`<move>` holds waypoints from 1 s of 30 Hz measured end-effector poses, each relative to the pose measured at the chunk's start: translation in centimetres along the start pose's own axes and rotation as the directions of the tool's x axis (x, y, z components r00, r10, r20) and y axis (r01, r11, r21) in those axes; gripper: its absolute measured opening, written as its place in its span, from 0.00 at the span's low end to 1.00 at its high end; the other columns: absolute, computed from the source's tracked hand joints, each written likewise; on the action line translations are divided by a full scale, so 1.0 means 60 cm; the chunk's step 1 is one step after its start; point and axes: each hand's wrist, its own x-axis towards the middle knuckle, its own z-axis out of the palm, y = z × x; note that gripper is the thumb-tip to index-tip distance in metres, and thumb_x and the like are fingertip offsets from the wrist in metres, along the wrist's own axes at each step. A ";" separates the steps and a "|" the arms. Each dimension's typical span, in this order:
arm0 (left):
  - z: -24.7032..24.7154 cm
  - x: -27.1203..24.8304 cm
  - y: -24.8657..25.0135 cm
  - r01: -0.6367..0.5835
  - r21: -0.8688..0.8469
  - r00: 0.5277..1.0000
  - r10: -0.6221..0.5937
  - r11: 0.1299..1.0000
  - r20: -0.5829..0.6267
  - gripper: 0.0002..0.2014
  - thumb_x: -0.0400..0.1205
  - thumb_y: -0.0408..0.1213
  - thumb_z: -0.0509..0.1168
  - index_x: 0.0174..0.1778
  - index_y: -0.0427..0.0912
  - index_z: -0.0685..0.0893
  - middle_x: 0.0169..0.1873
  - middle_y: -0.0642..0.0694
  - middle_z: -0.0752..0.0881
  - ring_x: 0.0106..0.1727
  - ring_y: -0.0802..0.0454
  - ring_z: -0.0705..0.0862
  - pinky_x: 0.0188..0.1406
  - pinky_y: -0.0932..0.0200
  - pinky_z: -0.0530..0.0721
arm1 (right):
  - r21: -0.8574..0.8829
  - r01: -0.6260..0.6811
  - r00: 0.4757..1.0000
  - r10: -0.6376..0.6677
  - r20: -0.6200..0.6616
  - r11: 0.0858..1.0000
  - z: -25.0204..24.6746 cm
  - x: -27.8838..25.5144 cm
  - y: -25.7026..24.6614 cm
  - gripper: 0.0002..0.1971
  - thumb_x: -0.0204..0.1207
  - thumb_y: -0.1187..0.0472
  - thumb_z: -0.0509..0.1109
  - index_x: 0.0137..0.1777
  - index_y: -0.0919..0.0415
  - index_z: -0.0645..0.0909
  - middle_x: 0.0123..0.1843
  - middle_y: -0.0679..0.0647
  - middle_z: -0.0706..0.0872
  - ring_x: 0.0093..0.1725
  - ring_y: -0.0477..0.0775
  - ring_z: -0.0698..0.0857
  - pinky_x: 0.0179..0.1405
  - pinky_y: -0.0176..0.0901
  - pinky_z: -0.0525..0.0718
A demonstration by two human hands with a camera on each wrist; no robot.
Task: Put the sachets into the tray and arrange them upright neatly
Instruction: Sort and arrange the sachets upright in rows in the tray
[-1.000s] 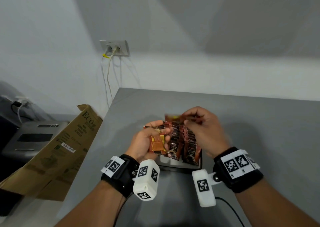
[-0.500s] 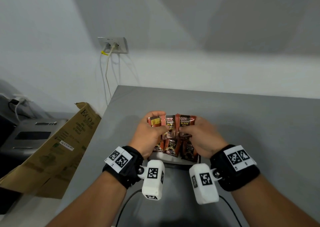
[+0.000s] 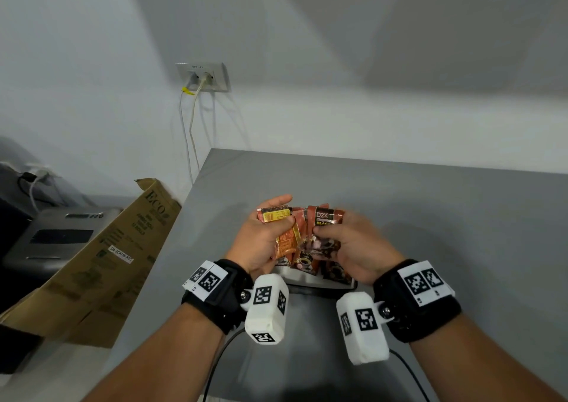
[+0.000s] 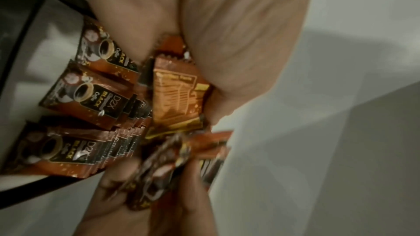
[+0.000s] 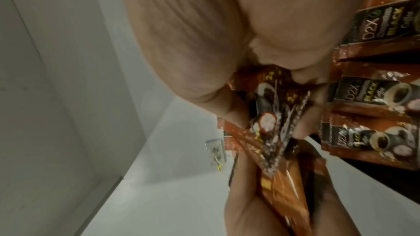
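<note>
Brown and orange coffee sachets (image 3: 302, 262) stand in rows in a small black-rimmed tray (image 3: 325, 285) on the grey table. Above the tray my left hand (image 3: 264, 239) grips orange-backed sachets (image 3: 284, 232), their printed backs facing me (image 4: 179, 96). My right hand (image 3: 353, 245) pinches a few dark "D2X Black" sachets (image 3: 324, 220) beside them, their edges fanned in the right wrist view (image 5: 270, 123). Both bunches touch each other over the tray. The rows in the tray (image 4: 90, 96) show their coffee-cup fronts. The hands hide the tray's far part.
A folded cardboard box (image 3: 101, 263) leans off the table's left edge, beside a grey machine (image 3: 58, 242). A wall socket (image 3: 204, 77) with cables hangs behind. Bare grey tabletop (image 3: 461, 217) lies right of the hands. A black cable (image 3: 215, 368) runs under my wrists.
Both hands with their sachets have stayed over the tray. The left bunch has turned so its orange backs face me, and the right bunch has tilted against it.
</note>
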 end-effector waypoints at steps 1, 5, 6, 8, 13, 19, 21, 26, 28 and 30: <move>0.003 0.000 -0.003 -0.022 0.002 1.000 0.022 1.000 -0.014 0.21 0.80 0.18 0.64 0.68 0.37 0.80 0.52 0.29 0.88 0.45 0.38 0.90 0.43 0.45 0.92 | -0.030 0.010 1.000 -0.010 0.024 1.000 0.005 -0.003 0.002 0.12 0.78 0.77 0.68 0.59 0.68 0.85 0.48 0.64 0.92 0.44 0.59 0.92 0.40 0.48 0.89; 0.009 0.002 -0.011 -0.011 0.012 0.997 0.012 1.000 -0.071 0.15 0.83 0.24 0.65 0.66 0.35 0.80 0.52 0.26 0.88 0.47 0.37 0.91 0.46 0.44 0.91 | -0.098 0.095 0.994 -0.100 -0.054 0.991 0.020 -0.006 0.006 0.13 0.74 0.77 0.73 0.55 0.63 0.85 0.45 0.59 0.92 0.46 0.57 0.92 0.42 0.44 0.88; 0.007 0.002 -0.007 0.026 0.043 0.995 -0.022 0.999 -0.097 0.12 0.84 0.33 0.67 0.63 0.36 0.82 0.50 0.28 0.88 0.42 0.41 0.90 0.40 0.49 0.90 | -0.120 0.123 0.983 -0.138 -0.119 0.985 0.018 -0.004 0.005 0.13 0.74 0.75 0.74 0.55 0.61 0.83 0.46 0.57 0.92 0.46 0.55 0.92 0.41 0.42 0.87; -0.007 0.003 -0.003 0.129 0.084 0.984 -0.117 0.988 -0.137 0.17 0.81 0.54 0.69 0.51 0.43 0.85 0.38 0.40 0.85 0.29 0.50 0.82 0.26 0.58 0.81 | -0.404 0.222 0.922 -0.326 -0.208 0.887 0.004 -0.002 -0.001 0.11 0.76 0.69 0.75 0.52 0.54 0.81 0.45 0.50 0.90 0.43 0.45 0.90 0.40 0.36 0.85; -0.015 0.006 0.007 0.181 0.133 0.981 -0.170 0.975 -0.088 0.19 0.71 0.57 0.77 0.46 0.46 0.90 0.36 0.38 0.87 0.35 0.40 0.83 0.34 0.54 0.80 | -0.801 0.512 0.786 -0.545 0.291 0.310 -0.007 -0.009 0.021 0.12 0.76 0.67 0.73 0.46 0.48 0.77 0.46 0.46 0.84 0.48 0.44 0.82 0.46 0.40 0.80; -0.017 0.012 0.007 0.002 0.179 0.981 0.033 0.984 -0.191 0.22 0.74 0.16 0.71 0.62 0.36 0.82 0.50 0.33 0.90 0.42 0.41 0.90 0.40 0.48 0.90 | -0.464 0.330 0.939 -0.335 0.074 0.822 -0.017 -0.007 0.034 0.14 0.70 0.72 0.74 0.51 0.54 0.85 0.48 0.45 0.91 0.48 0.47 0.89 0.50 0.44 0.86; -0.017 0.011 0.006 -0.022 0.195 0.990 0.049 0.980 -0.134 0.23 0.73 0.15 0.72 0.61 0.37 0.83 0.49 0.34 0.90 0.45 0.41 0.90 0.47 0.46 0.89 | -0.134 0.167 0.985 -0.171 -0.020 0.977 -0.016 0.000 0.029 0.15 0.72 0.75 0.70 0.55 0.62 0.85 0.49 0.60 0.92 0.48 0.58 0.90 0.48 0.50 0.87; 0.002 0.004 0.003 0.029 0.158 0.999 -0.023 0.987 -0.043 0.15 0.77 0.19 0.68 0.57 0.38 0.85 0.48 0.31 0.89 0.44 0.39 0.89 0.47 0.45 0.88 | -0.028 0.059 0.998 -0.059 -0.006 0.998 0.001 0.008 0.018 0.14 0.79 0.78 0.65 0.63 0.72 0.79 0.52 0.68 0.89 0.48 0.60 0.90 0.44 0.49 0.87; 0.002 0.001 0.003 0.106 0.049 0.994 -0.103 0.993 -0.045 0.14 0.79 0.27 0.65 0.59 0.36 0.85 0.51 0.28 0.87 0.44 0.36 0.88 0.43 0.43 0.88 | -0.020 0.046 0.998 -0.047 -0.046 0.999 0.004 0.009 0.018 0.13 0.79 0.78 0.65 0.62 0.70 0.79 0.51 0.65 0.90 0.45 0.56 0.91 0.41 0.47 0.88; -0.006 0.001 0.003 0.151 -0.033 0.985 -0.153 0.988 -0.078 0.19 0.76 0.29 0.60 0.63 0.33 0.83 0.49 0.30 0.86 0.39 0.38 0.87 0.32 0.48 0.88 | 0.016 0.048 0.995 -0.046 -0.093 0.999 -0.001 0.013 0.021 0.15 0.79 0.78 0.64 0.64 0.69 0.79 0.56 0.69 0.89 0.49 0.60 0.90 0.46 0.51 0.88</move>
